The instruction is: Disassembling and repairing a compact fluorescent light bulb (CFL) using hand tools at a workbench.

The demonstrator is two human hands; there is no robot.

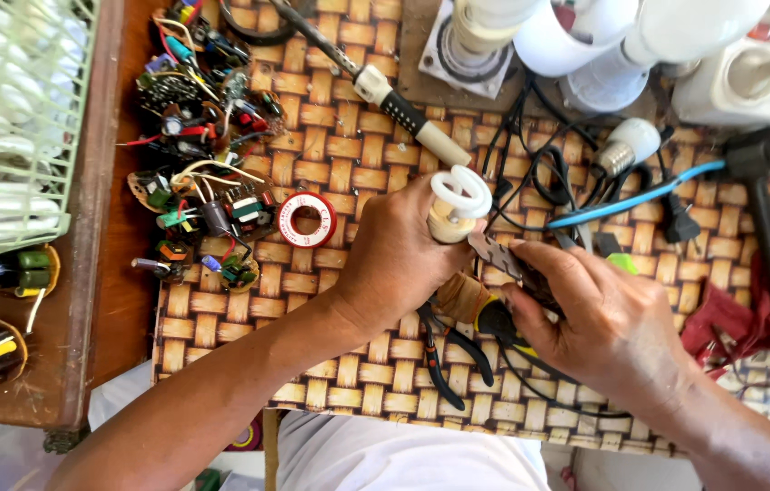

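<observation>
My left hand (399, 259) grips a small spiral fluorescent bulb (458, 202) by its cream base, the white coil pointing up. My right hand (599, 314) holds pliers (499, 256) with black and yellow handles; the metal jaws touch the base of the bulb. Both hands work above a woven mat (349, 155) in brown and tan.
A pile of small circuit boards and parts (199, 145) lies at left, a red solder reel (307, 219) beside it. A soldering iron (394, 100), another pair of pliers (444, 350), cables, bulbs (626, 145) and a white power strip (749, 77) surround the hands. A wire basket (12, 127) stands far left.
</observation>
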